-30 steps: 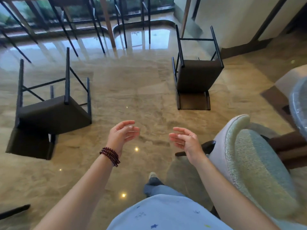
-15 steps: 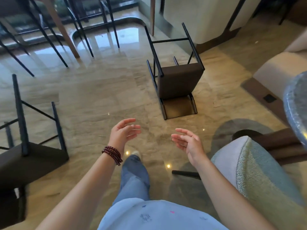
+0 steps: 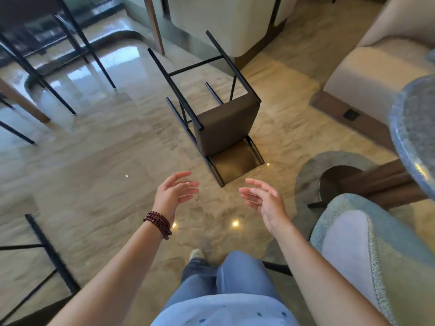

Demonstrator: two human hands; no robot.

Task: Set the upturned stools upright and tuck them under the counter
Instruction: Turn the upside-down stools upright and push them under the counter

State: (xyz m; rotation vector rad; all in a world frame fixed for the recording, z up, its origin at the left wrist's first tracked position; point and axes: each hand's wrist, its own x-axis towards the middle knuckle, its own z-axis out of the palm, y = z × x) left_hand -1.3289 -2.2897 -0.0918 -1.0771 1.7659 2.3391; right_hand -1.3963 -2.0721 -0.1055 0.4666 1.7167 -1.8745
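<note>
- Progress: no stool righted yet, judging by the floor.
- Brown stool point(image 3: 226, 123) lies upturned directly ahead, seat down, black legs pointing up, near the pale counter base point(image 3: 221, 22).
- Second stool point(image 3: 50, 252) shows only its legs at lower left, also upturned.
- Left hand point(image 3: 175, 191) and right hand point(image 3: 263, 198) hover short of the brown stool, fingers spread, holding nothing.
- Remaining: grasp, flip, tuck both.

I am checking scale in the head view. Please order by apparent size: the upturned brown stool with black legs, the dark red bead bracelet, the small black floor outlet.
1. Upturned brown stool with black legs, by far the largest.
2. Dark red bead bracelet; being nearer the camera enlarges it.
3. Small black floor outlet, smallest, and farther away.
</note>
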